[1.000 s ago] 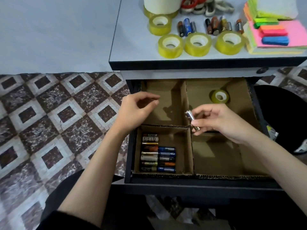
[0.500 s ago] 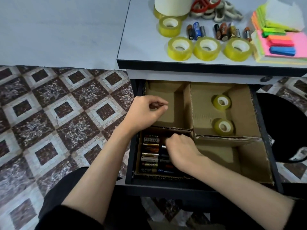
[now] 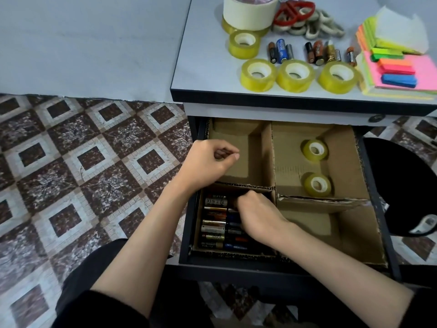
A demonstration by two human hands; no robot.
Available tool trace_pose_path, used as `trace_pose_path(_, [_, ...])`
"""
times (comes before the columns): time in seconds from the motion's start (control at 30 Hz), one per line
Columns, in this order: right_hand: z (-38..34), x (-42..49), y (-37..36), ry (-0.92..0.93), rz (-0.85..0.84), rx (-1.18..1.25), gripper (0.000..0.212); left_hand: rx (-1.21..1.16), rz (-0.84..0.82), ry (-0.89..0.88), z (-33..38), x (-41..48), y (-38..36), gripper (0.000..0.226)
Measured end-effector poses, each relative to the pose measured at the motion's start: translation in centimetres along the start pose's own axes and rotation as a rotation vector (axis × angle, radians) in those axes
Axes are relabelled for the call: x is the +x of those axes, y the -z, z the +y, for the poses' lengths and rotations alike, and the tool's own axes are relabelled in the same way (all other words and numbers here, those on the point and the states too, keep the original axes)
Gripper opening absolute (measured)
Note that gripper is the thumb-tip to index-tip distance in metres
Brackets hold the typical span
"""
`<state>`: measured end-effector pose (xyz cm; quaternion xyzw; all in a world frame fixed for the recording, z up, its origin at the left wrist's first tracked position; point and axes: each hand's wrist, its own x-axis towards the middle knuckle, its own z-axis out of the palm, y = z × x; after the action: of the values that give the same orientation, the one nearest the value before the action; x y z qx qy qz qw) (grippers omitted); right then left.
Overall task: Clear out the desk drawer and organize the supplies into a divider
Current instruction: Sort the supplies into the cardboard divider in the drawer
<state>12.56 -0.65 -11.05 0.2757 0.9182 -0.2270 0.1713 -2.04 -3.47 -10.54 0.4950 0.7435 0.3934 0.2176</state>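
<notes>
Drawer (image 3: 260, 265): open, cardboard divider (image 3: 267, 157) inside. Near-left compartment: batteries (image 3: 212, 229) in rows, with my right hand (image 3: 257, 216) on them, fingers curled under; I cannot tell its grip. Far-left compartment: my left hand (image 3: 208, 164) above, curled, apparently empty. Far-right compartment: two tape rolls (image 3: 315, 150).

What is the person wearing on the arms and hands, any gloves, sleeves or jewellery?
Both hands are bare: the left hand and the right hand show no gloves, rings or watch. The forearms are uncovered. The left sleeve and right sleeve are plain black fabric, ending near the elbows.
</notes>
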Motion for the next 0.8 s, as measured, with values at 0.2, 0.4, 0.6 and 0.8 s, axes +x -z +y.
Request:
trace_pose_path(0.2, [0.1,-0.3,0.5,0.023,0.093,0.058,0.014,0.009,0.025,-0.003,-0.4,0.1,-0.1,0.012])
trace_pose_path(0.4, [2.1,-2.2,2.2,0.121,0.301,0.248,0.01,0.009,0.084,-0.071,-1.1,-0.7,-0.7,0.014])
trace_pose_path(0.6, [4.1,-5.1,5.4,0.082,0.39,0.243,0.009,0.182,-0.033,-0.098,-0.8,-1.3,-0.6,0.011])
trace_pose_path(0.8, [6.1,-8.8,7.5,0.072,0.462,0.098,0.009,0.302,-0.228,0.052,1.5,-1.4,0.6,0.015])
